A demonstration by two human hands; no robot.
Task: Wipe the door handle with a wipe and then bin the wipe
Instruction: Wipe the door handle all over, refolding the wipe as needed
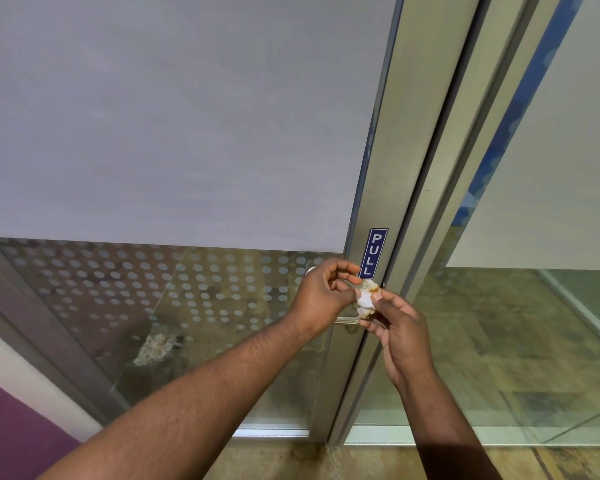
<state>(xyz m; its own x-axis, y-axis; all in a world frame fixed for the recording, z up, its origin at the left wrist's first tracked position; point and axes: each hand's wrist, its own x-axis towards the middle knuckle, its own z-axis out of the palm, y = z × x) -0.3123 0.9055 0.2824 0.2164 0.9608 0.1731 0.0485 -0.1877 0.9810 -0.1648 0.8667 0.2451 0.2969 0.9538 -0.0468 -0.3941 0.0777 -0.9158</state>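
Note:
A small crumpled white wipe [367, 296] with a brown stain is pinched between both hands in front of the door's metal frame. My left hand [324, 296] grips its left edge with thumb and fingers. My right hand [397, 327] holds its right side from below. The metal door handle [343, 319] sits just behind and under the hands; only a short bar of it and a round end [310, 270] show, the rest is hidden by my hands.
A blue PULL sign [374, 252] is on the aluminium door frame [395, 188] right above the hands. The glass door [153, 133] has a frosted upper panel and dotted lower band. A second glass panel [534, 237] stands to the right. No bin is in view.

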